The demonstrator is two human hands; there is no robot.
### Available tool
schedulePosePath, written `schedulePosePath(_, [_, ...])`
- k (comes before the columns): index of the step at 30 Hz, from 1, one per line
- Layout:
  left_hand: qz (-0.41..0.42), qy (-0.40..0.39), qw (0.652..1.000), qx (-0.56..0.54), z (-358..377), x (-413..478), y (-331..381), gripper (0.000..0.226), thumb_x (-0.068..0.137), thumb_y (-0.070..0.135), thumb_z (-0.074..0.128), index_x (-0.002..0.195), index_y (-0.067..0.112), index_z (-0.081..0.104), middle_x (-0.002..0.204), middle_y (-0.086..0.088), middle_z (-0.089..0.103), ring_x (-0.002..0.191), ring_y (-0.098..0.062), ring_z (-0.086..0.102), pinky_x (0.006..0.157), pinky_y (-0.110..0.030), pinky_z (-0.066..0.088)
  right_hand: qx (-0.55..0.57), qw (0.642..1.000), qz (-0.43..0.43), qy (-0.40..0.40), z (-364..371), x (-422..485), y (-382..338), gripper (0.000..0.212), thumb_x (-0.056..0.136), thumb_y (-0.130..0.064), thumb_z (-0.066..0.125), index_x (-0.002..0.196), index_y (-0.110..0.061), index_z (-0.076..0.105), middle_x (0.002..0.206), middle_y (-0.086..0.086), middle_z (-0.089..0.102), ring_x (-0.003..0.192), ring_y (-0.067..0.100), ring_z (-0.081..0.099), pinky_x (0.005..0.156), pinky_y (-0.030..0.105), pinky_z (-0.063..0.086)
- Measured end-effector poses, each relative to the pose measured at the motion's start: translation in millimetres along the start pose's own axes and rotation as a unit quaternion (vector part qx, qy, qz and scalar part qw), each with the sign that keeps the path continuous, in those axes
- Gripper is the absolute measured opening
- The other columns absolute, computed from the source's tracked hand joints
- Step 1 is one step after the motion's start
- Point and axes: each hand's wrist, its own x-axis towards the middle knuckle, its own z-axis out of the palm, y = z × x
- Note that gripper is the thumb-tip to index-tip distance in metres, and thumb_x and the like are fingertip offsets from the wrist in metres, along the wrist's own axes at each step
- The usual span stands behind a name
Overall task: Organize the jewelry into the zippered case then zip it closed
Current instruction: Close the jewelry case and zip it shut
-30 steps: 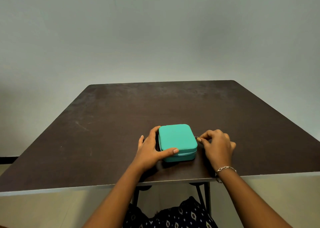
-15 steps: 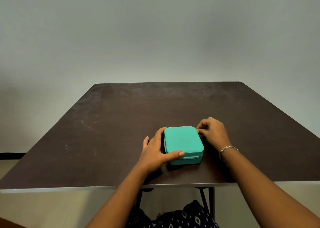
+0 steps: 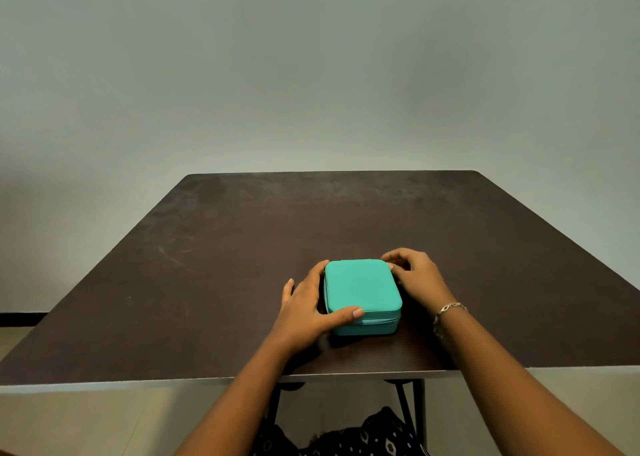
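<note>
A teal case (image 3: 362, 291) lies flat on a dark table (image 3: 242, 247), close to the near edge and a little right of the middle. Its lid is down, and the zip (image 3: 379, 321) runs as a thin line along the near side.

The left hand (image 3: 304, 311) holds the case from the left. The thumb lies along the near edge of the lid, and the fingers reach up the left side toward the far left corner, spread wide enough to span that side.

The right hand (image 3: 417, 275) sits at the far right corner of the case, touching it. Its fingers are curled in narrowly, with the tips drawn together at the corner. Whether they pinch the zip pull cannot be told, since the pull itself is hidden behind them. A chain bracelet (image 3: 448, 308) sits on the right wrist.

Both forearms come in from the near edge. Below that edge show dark table legs (image 3: 412, 417) and a dark patterned cloth (image 3: 363, 438). A plain pale wall (image 3: 311, 74) stands behind the table.
</note>
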Motion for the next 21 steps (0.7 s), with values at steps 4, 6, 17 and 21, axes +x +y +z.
schedulePosePath(4, [0.005, 0.034, 0.999, -0.031, 7, 0, -8, 0.115, 0.046, 0.088, 0.045, 0.142, 0.031, 0.02, 0.145, 0.011, 0.031, 0.133, -0.009, 0.025, 0.112, -0.044, 0.027, 0.142, 0.987, 0.056, 0.054, 7, -33, 1, 0.017, 0.093, -0.012, 0.049, 0.1, -0.01, 0.063, 0.098, 0.006, 0.067, 0.09, 0.016, 0.061, 0.085, 0.038, 0.052])
schedulePosePath(6, [0.011, 0.088, 0.992, -0.093, 12, -4, -6, 0.115, 0.048, 0.096, 0.032, 0.14, 0.027, 0.028, 0.138, 0.012, 0.036, 0.125, -0.005, 0.036, 0.102, -0.024, 0.035, 0.189, 0.979, 0.048, 0.064, 10, -53, -1, 0.018, 0.094, -0.014, 0.047, 0.099, -0.012, 0.064, 0.098, 0.001, 0.066, 0.09, 0.011, 0.06, 0.08, 0.031, 0.051])
schedulePosePath(17, [-0.061, 0.234, 0.933, -0.266, 45, -7, 30, 0.061, 0.076, 0.055, 0.021, 0.113, 0.018, 0.053, 0.115, 0.0, 0.048, 0.099, -0.009, 0.049, 0.083, -0.022, 0.033, 0.242, 0.97, 0.018, 0.019, 25, -84, 6, 0.054, 0.083, -0.049, 0.041, 0.126, -0.019, 0.053, 0.124, -0.003, 0.057, 0.116, 0.01, 0.051, 0.102, 0.035, 0.041])
schedulePosePath(21, [-0.051, 0.219, 0.939, -0.261, 38, 19, 28, 0.072, 0.078, 0.06, 0.021, 0.117, 0.011, 0.056, 0.121, -0.005, 0.054, 0.106, -0.016, 0.054, 0.081, -0.023, 0.039, 0.276, 0.961, -0.013, -0.005, 17, -65, -7, 0.054, 0.078, -0.056, 0.039, 0.116, -0.024, 0.059, 0.117, -0.007, 0.063, 0.112, 0.009, 0.056, 0.099, 0.035, 0.044])
